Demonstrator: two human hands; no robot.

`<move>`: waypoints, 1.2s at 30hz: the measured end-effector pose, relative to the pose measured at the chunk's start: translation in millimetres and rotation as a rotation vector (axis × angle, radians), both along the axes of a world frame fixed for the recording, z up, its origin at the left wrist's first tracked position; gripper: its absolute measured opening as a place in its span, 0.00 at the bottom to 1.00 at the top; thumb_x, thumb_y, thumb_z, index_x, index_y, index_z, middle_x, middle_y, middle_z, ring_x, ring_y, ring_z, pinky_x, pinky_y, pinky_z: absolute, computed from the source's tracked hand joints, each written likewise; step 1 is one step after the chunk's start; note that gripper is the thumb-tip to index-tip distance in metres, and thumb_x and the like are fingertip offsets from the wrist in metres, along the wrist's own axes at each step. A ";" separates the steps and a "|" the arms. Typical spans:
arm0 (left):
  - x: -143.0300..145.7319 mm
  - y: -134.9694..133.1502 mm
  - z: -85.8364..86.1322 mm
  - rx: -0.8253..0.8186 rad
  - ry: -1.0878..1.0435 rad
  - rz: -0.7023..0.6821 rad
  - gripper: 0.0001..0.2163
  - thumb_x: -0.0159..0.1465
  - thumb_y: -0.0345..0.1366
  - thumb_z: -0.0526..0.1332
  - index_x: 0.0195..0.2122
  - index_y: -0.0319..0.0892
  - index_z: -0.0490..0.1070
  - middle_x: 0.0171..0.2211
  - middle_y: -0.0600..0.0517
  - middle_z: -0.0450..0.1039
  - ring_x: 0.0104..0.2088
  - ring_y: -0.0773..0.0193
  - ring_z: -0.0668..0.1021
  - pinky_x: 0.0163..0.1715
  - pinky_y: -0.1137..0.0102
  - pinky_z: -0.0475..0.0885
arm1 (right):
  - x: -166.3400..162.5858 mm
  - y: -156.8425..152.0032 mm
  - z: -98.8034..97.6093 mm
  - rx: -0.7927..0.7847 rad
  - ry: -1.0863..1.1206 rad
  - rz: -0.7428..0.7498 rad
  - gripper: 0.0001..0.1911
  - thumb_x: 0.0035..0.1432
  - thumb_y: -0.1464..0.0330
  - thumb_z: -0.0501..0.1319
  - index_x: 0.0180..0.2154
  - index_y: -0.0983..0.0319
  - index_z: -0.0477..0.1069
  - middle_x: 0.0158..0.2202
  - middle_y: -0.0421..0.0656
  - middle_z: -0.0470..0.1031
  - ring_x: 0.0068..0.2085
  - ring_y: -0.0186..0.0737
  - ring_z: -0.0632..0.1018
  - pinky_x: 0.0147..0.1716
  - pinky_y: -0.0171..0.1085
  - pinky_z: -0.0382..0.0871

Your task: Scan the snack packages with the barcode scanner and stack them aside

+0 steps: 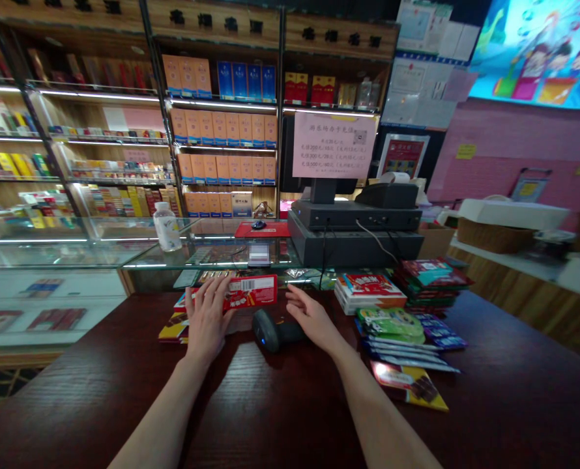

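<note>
- My left hand (206,320): fingers half-closed on the left end of the red snack box (253,291); thumb hidden, so the hold is apparently light.
- My right hand (314,316): open and empty, just above the barcode scanner (273,332).
- Box: judged light, stiff and glossy; best held by its long edges.

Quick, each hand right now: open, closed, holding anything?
Left hand: open, fingers flat on the red snack box.
Right hand: open, empty, just beside the barcode scanner.

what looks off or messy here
Nothing spilled or damaged. The snack packets right of the right hand are fanned out loosely, a yellow packet askew at the near end. The scanner lies on its side between the hands; the left hand rests on a red packet.
</note>
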State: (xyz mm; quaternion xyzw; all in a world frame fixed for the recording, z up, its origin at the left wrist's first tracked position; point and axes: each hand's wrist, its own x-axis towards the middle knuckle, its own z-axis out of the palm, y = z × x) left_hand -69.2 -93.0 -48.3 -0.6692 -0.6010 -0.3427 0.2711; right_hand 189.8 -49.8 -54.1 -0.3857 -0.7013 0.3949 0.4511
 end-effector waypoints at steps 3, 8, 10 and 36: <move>4.4 -0.7 0.5 -0.004 0.017 -0.022 0.33 0.63 0.33 0.62 0.68 0.48 0.53 0.64 0.46 0.65 0.64 0.49 0.64 0.68 0.45 0.43 | -5.5 4.0 -5.2 -0.054 0.098 -0.014 0.30 0.60 0.63 0.59 0.64 0.57 0.62 0.58 0.51 0.73 0.54 0.45 0.77 0.55 0.47 0.69; 9.3 0.5 -1.9 -0.011 0.046 -0.042 0.34 0.63 0.33 0.62 0.68 0.48 0.52 0.64 0.46 0.65 0.64 0.49 0.64 0.68 0.45 0.43 | -8.4 4.5 -6.8 -0.077 0.148 0.020 0.31 0.60 0.61 0.60 0.64 0.58 0.62 0.57 0.50 0.74 0.51 0.44 0.79 0.55 0.46 0.69; 10.9 0.8 -2.4 -0.012 0.059 -0.042 0.33 0.63 0.33 0.62 0.68 0.48 0.53 0.63 0.45 0.65 0.63 0.49 0.65 0.68 0.45 0.44 | -9.1 4.2 -6.7 -0.074 0.148 0.031 0.30 0.61 0.61 0.60 0.64 0.57 0.63 0.56 0.48 0.74 0.50 0.44 0.79 0.55 0.45 0.70; 18.8 6.3 -5.6 -0.040 -0.212 -0.081 0.33 0.65 0.39 0.58 0.70 0.42 0.48 0.54 0.42 0.69 0.56 0.49 0.70 0.62 0.46 0.57 | -10.5 4.9 -7.8 0.007 0.089 -0.066 0.28 0.61 0.60 0.58 0.61 0.59 0.67 0.52 0.48 0.75 0.47 0.43 0.79 0.50 0.44 0.73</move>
